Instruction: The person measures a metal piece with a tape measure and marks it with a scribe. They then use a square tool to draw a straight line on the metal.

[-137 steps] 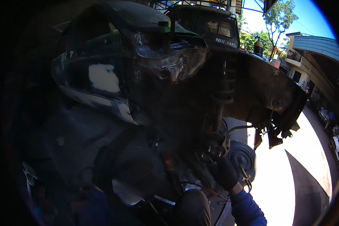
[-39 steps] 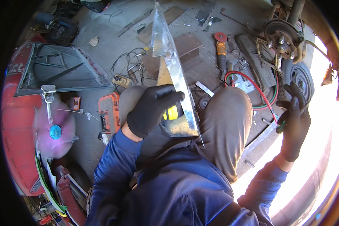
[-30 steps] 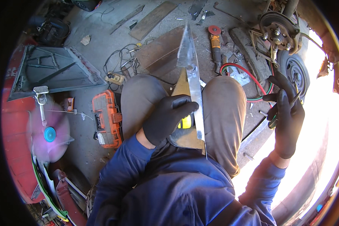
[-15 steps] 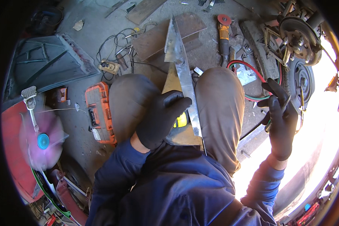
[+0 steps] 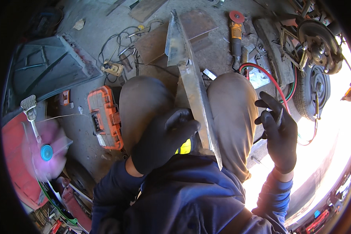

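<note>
My gloved left hand (image 5: 158, 142) grips a long bent sheet-metal piece (image 5: 197, 101) standing between my knees, near a yellow object (image 5: 184, 146) mostly hidden below the hand. The metal's narrow upper end points away from me. My gloved right hand (image 5: 279, 142) is raised beside my right knee, its fingers curled around a thin pointed tool (image 5: 279, 116), partly hidden in them.
An orange toolbox (image 5: 103, 117), dark panel (image 5: 46, 78) and spinning fan (image 5: 45, 150) lie left. Ahead are cables (image 5: 117, 46), steel plates (image 5: 156, 46) and an angle grinder (image 5: 236, 43). At right are red-green hoses (image 5: 269, 80), a brake hub (image 5: 319, 50) and a wheel (image 5: 308, 93).
The view has turned down from the car body to my lap. Over the last second the metal piece and left hand moved slightly toward my body, and my right hand shifted inward and down.
</note>
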### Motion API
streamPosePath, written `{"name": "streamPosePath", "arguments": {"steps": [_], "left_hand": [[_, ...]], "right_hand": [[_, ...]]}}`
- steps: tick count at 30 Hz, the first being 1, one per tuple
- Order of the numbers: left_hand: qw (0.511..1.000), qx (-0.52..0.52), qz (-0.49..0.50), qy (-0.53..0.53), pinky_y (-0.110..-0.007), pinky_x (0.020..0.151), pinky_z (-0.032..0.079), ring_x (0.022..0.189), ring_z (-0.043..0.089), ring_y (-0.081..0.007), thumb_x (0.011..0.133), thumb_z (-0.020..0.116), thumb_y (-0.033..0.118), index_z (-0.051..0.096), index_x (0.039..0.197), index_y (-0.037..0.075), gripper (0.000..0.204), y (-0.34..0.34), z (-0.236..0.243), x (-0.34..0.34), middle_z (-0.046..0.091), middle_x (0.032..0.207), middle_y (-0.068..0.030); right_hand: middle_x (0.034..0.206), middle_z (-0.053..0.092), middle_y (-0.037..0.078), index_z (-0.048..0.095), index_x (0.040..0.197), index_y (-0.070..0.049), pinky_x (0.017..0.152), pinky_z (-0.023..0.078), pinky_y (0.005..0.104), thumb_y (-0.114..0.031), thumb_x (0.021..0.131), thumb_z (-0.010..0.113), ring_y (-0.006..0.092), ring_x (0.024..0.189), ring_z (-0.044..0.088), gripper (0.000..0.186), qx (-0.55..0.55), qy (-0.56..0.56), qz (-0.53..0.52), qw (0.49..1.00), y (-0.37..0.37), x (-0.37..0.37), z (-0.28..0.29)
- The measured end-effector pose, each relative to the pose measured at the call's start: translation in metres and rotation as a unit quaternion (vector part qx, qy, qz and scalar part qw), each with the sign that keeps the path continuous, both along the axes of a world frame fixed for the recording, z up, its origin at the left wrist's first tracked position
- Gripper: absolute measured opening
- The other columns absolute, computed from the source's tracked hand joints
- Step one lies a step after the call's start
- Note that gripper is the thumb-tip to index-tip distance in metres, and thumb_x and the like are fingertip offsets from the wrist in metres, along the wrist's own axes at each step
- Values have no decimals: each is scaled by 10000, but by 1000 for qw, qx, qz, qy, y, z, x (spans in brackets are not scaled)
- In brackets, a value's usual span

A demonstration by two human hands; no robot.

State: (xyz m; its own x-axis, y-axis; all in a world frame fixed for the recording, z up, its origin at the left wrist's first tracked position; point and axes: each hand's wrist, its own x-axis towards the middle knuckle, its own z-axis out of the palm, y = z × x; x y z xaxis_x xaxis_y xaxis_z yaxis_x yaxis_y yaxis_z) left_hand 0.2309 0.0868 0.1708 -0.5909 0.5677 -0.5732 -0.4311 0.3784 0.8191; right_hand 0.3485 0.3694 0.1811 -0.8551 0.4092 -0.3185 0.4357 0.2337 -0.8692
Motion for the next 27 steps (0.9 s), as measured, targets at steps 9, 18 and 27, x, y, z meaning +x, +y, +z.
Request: {"name": "streamPosePath", "arguments": {"steps": [9, 18, 27], "left_hand": [[996, -8, 76, 40, -346, 1049, 536, 1132, 709, -166, 1126, 566, 286, 649, 1426, -44, 454, -26, 37, 0, 765, 1200, -107], [971, 158, 153, 91, -319, 1015, 498, 1096, 612, -134, 1149, 517, 255, 612, 1450, -32, 427, -18, 24, 17, 659, 1150, -79], [954, 126, 127, 242, -317, 1008, 507, 1071, 613, -130, 1163, 372, 622, 548, 1524, 15, 728, -2, 22, -4, 620, 1149, -47]], "right_hand": [[1065, 764, 91, 699, 1409, 32, 807, 557, 282, -99, 1087, 663, 121, 872, 678, 350, -56, -1, -1, 998, -3, -4, 27], [1026, 795, 79, 723, 1356, 12, 563, 518, 205, -122, 1066, 663, 88, 729, 710, 325, -240, -190, 108, 946, -54, -35, 71], [957, 773, 74, 695, 1342, -4, 741, 575, 276, -178, 1036, 779, 94, 840, 713, 362, -200, -15, 255, 946, -73, -64, 65]]}}
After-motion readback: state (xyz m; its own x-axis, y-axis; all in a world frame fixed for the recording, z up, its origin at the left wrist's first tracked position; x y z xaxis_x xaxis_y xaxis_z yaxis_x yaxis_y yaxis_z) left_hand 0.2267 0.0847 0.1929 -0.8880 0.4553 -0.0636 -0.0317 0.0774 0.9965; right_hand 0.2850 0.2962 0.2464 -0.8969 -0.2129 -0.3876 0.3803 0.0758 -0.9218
